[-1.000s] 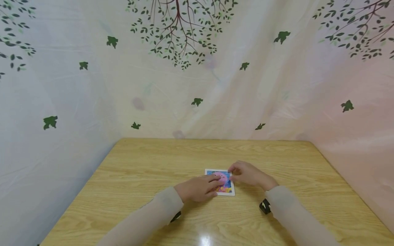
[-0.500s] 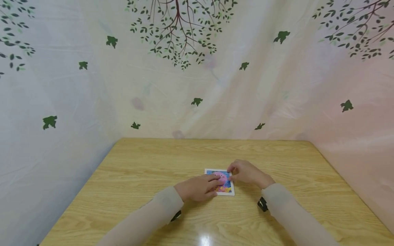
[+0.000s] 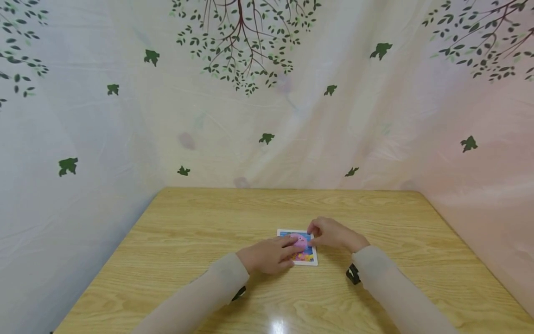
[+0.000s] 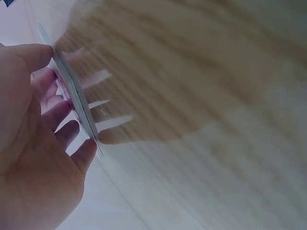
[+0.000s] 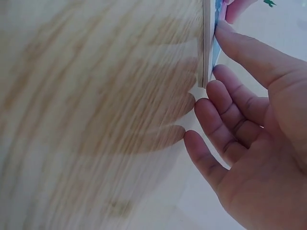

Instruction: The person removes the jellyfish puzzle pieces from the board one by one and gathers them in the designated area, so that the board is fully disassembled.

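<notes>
In the head view, a square picture panel [image 3: 309, 254] with a white border lies flat on a wood-grain table [image 3: 208, 215], its face showing a pink figure [image 3: 301, 240] against blue, with yellow and orange shapes below. The left hand [image 3: 267, 256] reaches in from the panel's left and rests across that side of it, palm down, its fingers extended over the picture and covering part of the pink figure. The right hand [image 3: 335, 234] is at the panel's right edge, its fingers loosely bent, with the index fingertip at the far right corner and the thumb tip on the right border. Pale sleeves, left [image 3: 200, 292] and right [image 3: 400, 287], run toward the panel from the near side, each with a black device [image 3: 353, 274] under the wrist. Beyond the panel and the table hangs a light cloth backdrop [image 3: 225, 139] printed with leafy branches [image 3: 246, 51] and dark green patches [image 3: 266, 138]. In the left wrist view, the panel is seen almost edge-on, its side showing a thin line between layers; the left thumb touches one edge and the other fingers are spread along the face. In the right wrist view, the right thumb tip rests on the panel's face, while the other fingers are slightly bent and apart around its corner, touching rather than wrapped round it.
</notes>
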`<state>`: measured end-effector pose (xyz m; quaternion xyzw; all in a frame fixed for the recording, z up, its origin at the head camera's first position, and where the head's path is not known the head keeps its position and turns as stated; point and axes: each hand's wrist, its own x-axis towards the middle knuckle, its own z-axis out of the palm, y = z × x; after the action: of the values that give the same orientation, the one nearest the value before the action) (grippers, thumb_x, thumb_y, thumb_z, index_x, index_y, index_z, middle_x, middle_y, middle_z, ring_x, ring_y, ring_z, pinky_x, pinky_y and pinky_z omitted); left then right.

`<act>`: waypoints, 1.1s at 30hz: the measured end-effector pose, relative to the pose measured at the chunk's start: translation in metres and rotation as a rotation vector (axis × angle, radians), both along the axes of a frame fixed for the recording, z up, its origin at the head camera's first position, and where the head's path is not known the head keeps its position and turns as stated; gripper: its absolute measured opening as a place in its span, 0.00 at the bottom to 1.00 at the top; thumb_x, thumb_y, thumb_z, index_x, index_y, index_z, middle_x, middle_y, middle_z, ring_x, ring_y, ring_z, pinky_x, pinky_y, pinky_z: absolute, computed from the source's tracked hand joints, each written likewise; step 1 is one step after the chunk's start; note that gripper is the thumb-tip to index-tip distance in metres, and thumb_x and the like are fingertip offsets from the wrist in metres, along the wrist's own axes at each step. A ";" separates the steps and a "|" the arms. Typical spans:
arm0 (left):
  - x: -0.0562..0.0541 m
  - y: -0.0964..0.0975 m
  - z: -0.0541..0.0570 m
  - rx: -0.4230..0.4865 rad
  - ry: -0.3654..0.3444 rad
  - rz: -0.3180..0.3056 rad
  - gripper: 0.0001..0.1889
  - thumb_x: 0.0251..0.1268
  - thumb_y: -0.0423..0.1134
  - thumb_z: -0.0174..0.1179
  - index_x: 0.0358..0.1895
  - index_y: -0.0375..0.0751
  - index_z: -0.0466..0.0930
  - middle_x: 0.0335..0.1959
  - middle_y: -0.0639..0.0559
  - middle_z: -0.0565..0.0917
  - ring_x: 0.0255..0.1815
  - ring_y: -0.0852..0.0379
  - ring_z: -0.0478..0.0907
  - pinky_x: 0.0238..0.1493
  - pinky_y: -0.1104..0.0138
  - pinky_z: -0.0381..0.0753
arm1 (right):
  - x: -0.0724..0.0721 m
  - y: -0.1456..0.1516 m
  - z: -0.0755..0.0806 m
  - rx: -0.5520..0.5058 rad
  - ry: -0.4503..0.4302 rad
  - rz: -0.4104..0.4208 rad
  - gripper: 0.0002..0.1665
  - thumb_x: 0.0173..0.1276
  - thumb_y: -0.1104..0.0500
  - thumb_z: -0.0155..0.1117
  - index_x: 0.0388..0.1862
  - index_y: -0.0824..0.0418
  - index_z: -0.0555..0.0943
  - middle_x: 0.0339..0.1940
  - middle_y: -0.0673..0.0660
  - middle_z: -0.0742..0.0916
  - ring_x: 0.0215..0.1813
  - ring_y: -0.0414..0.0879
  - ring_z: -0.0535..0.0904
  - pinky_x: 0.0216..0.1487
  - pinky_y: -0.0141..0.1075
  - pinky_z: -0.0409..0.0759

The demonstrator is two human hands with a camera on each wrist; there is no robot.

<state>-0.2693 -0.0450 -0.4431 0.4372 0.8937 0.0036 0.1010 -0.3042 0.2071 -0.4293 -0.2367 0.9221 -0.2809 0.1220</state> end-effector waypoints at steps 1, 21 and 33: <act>0.000 0.000 0.000 0.001 0.000 -0.001 0.30 0.84 0.54 0.46 0.84 0.61 0.56 0.85 0.54 0.55 0.84 0.54 0.53 0.80 0.60 0.58 | -0.001 0.000 -0.001 0.002 -0.002 0.002 0.14 0.68 0.60 0.75 0.48 0.64 0.82 0.39 0.53 0.81 0.41 0.45 0.74 0.45 0.39 0.78; 0.000 0.003 0.004 0.005 -0.022 0.009 0.30 0.83 0.52 0.50 0.83 0.59 0.58 0.84 0.54 0.56 0.83 0.54 0.55 0.79 0.61 0.60 | -0.005 -0.001 0.001 -0.005 -0.040 0.024 0.16 0.67 0.62 0.74 0.47 0.67 0.79 0.42 0.57 0.82 0.43 0.47 0.75 0.49 0.43 0.79; 0.001 0.003 0.004 0.024 -0.019 0.003 0.30 0.83 0.50 0.49 0.83 0.57 0.59 0.84 0.53 0.57 0.83 0.53 0.56 0.79 0.60 0.61 | -0.008 0.000 -0.001 -0.035 -0.065 -0.018 0.15 0.68 0.60 0.74 0.47 0.64 0.79 0.42 0.55 0.83 0.44 0.47 0.77 0.51 0.44 0.80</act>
<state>-0.2678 -0.0422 -0.4389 0.4368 0.8933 0.0190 0.1043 -0.3118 0.2072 -0.4307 -0.2210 0.9147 -0.3057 0.1452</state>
